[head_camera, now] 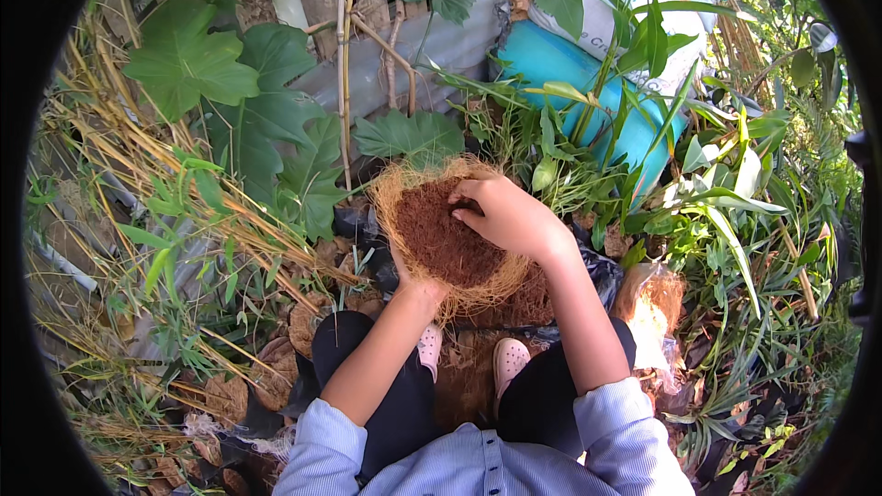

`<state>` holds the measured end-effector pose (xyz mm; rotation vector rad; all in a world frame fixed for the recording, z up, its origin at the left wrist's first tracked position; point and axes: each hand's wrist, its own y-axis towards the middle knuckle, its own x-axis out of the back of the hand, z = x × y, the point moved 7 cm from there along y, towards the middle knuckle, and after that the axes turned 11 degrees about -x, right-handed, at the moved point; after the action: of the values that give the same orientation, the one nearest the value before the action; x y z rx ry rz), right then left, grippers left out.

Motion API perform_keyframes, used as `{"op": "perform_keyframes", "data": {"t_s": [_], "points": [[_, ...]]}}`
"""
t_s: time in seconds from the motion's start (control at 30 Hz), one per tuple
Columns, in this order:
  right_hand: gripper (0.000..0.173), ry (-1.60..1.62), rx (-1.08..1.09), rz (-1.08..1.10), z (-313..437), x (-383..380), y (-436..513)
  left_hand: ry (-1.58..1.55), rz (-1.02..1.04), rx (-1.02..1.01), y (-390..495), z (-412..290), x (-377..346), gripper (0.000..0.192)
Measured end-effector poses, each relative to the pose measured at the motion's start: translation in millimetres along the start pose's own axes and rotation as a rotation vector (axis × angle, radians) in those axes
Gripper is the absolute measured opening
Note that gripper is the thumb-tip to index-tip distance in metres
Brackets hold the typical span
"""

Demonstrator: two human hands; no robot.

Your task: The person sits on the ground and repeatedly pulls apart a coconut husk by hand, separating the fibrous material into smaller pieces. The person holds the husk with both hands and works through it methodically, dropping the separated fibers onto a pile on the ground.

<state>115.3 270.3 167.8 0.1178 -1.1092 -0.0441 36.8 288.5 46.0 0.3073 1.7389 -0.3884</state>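
A nest-like bowl of tan coir fibre (pixel 390 203) filled with reddish-brown coco peat (pixel 441 238) is held up in front of my knees. My left hand (pixel 419 289) grips its near left side from below, its fingers mostly hidden under the fibre. Over the far right part of the bowl, my right hand (pixel 493 210) bends down with thumb and index finger apart, the fingertips at the peat. Nothing shows between them. Below the bowl lies more loose brown peat (pixel 530 300), partly covered by the fibre and my right forearm.
Black plastic (pixel 603 275) lies beside the loose peat. A clear plastic bag of brown fibre (pixel 651 310) stands right of my knee. Teal sacks (pixel 551 62) and a white sack (pixel 620 21) are stacked behind plants. Dry bamboo stems (pixel 186 172) lean in at left before a corrugated sheet (pixel 331 76).
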Motion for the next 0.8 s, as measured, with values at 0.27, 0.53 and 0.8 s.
{"op": "perform_keyframes", "data": {"t_s": [0.27, 0.53, 0.8], "points": [[0.021, 0.015, -0.056, 0.122, -20, -4, 3, 0.041, 0.018, -0.001, 13, 10, 22, 0.057], [0.020, 0.188, -0.005, 0.030, -36, 13, 9, 0.022, 0.001, -0.021, 24, 22, 16, 0.057], [0.018, -0.014, -0.154, -0.067, -56, 15, 10, -0.023, 0.136, 0.008, 31, 31, 13, 0.050]]}}
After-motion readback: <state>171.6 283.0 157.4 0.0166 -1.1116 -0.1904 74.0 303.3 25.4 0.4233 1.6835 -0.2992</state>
